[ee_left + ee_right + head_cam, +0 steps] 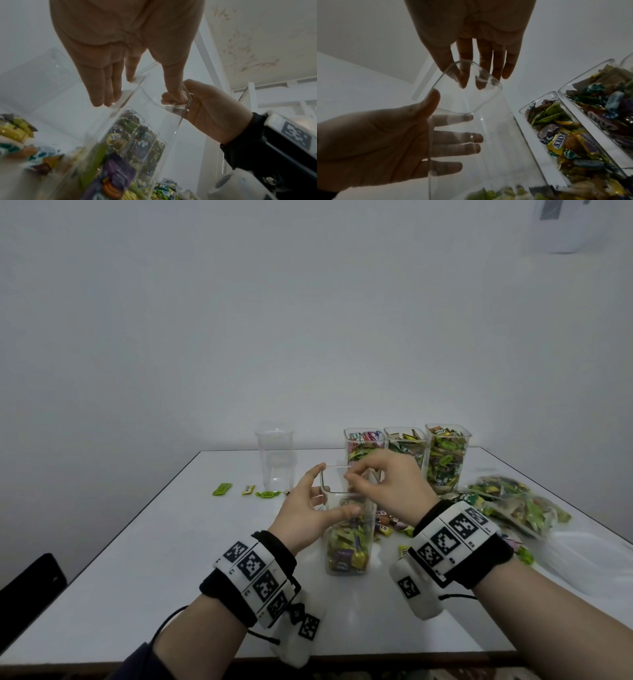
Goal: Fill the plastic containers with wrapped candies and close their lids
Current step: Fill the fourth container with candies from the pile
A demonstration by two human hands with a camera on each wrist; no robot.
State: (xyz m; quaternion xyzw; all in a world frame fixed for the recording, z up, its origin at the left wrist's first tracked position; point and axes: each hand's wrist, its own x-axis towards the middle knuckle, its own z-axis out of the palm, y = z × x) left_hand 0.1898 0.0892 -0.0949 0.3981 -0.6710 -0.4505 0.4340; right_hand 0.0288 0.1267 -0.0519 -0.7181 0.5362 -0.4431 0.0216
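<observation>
1. The left hand [303, 510] wraps its spread fingers [453, 136] around the clear container [346, 529], which stands half full of candies [344, 546].
2. The right hand [383, 484] reaches over its rim; its fingertips are partly hidden, so I cannot tell what they pinch.
3. Past the fingers stand three full containers [445, 457] and one empty cup [275, 460].

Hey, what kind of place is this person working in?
Probably a plain indoor room set up as a simple packing station, not a shop. A bare white table stands against an empty white wall, with clear containers of wrapped candies and open candy bags beside them.
</observation>
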